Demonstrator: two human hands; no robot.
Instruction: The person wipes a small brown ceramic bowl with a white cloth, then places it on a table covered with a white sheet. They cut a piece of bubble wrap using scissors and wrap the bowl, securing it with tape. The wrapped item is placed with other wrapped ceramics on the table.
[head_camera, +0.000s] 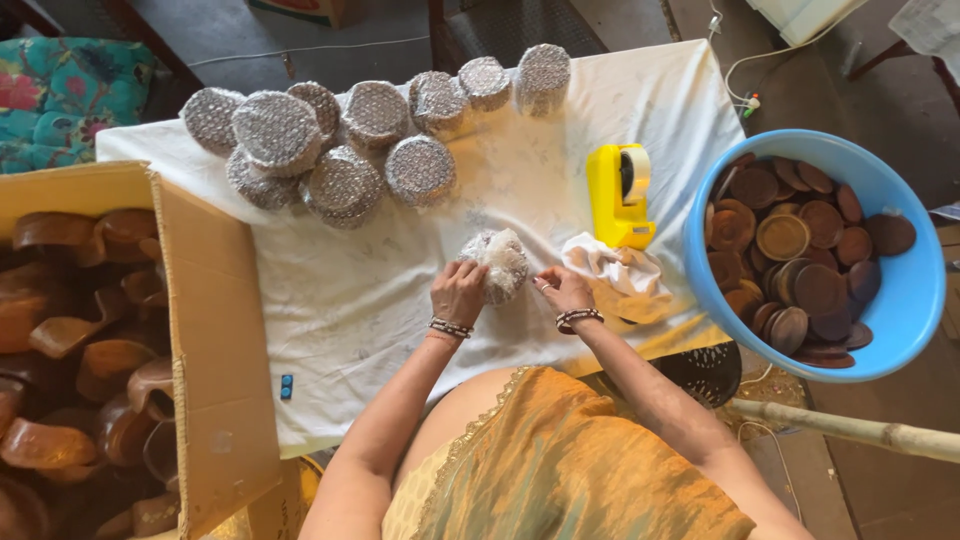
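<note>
At the middle of a table draped in a white cloth (340, 310), seen from above, a person's 2 hands close around a small round bundle (497, 262) wrapped in bubble wrap. The left hand (458, 292) cups the bundle's 8 o'clock side, fingers curled against it, which seems to steady it on the cloth. The right hand (563, 288) sits just beside its 4 o'clock side with fingertips drawn together; whether they pinch a loose edge of wrap is too small to tell. Beaded bracelets circle both wrists.

Toward 12 o'clock, about 11 finished wrapped discs (345, 135) lie crowded at the far edge, apparently set out of the working space. A yellow tape dispenser (618, 195) stands at 2 o'clock, near the right hand, likely kept within easy reach. A crumpled white rag (612, 268) lies just beside that hand at 3 o'clock. Farther toward 3 o'clock, off the table's edge, a blue tub (905, 310) holds many brown wooden discs. At 9 o'clock, an open cardboard box (200, 330) holds curved brown wooden pieces.
</note>
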